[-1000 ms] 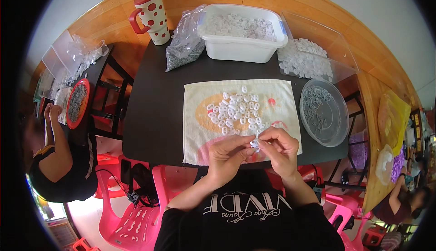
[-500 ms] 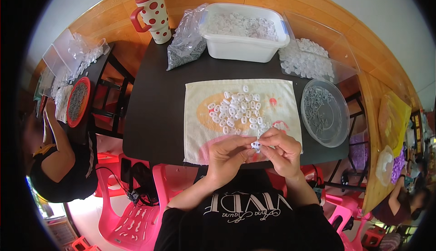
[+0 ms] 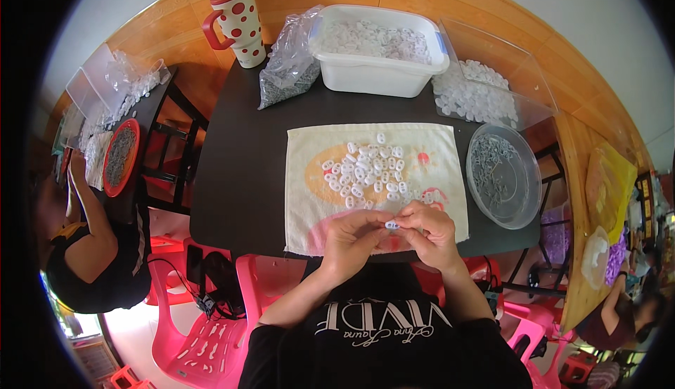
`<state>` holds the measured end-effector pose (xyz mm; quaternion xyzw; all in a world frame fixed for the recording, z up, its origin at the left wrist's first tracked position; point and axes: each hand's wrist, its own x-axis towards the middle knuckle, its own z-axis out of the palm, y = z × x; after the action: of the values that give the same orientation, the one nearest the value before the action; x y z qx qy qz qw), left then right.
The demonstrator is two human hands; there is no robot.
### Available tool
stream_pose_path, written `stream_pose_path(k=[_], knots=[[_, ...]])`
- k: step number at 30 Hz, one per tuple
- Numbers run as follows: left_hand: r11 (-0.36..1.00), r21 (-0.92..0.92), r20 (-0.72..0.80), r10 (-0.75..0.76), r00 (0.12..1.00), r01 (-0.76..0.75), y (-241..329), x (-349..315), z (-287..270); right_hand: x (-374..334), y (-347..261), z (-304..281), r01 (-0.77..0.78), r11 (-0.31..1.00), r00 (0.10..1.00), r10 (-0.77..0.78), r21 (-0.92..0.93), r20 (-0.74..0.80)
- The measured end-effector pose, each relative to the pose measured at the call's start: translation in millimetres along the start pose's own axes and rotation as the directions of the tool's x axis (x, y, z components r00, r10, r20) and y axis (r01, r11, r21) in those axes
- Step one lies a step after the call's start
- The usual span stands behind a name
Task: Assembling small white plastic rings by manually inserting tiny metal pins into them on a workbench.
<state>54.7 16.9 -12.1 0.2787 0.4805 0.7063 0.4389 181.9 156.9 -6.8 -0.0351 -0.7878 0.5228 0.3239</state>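
- The left hand [image 3: 349, 243] is nearly closed, thumb and forefinger pinched at the left end of a small white piece [image 3: 391, 225]; its other fingers are curled in.
- The right hand [image 3: 430, 233] is pinched too, thumb and forefinger on the piece's right end.
- That piece sits between the two sets of fingertips, above the near edge of a pale printed towel [image 3: 301, 213], with dark holes or marks facing up; its finer detail is too small to tell.
- The towel lies along the near edge of the dark table [image 3: 235, 178], right of its middle.
- Beyond the hands, loose white pieces [image 3: 370, 171] lie heaped on the towel's middle; a few clear bits [image 3: 430, 196] lie just beyond the right hand.
- At the table's right edge stands a round clear dish [image 3: 522, 195] of grey parts.
- Along the far edge, from the far left corner rightward: a spotted tumbler [image 3: 239, 27], a clear bag [image 3: 285, 79] of grey parts, a white tub [image 3: 376, 78] and a clear box [image 3: 538, 97] holding white pieces.
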Motion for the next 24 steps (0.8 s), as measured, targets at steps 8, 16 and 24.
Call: stream_pose_path(k=[8,16,24], knots=[[0.971,0.234,-0.05,0.068,0.996,-0.055,-9,-1,-4,1,2,5,0.099,0.96,0.995,-0.09,-0.261,0.046],[0.543,0.742,0.251,0.321,0.913,-0.394,13,4,-4,-5,0,11,0.253,0.861,0.956,-0.152,-0.441,0.251],[0.405,0.766,0.338,0.406,0.849,-0.499,10,8,-13,-11,3,10,0.401,0.76,0.905,-0.242,-0.511,0.35]])
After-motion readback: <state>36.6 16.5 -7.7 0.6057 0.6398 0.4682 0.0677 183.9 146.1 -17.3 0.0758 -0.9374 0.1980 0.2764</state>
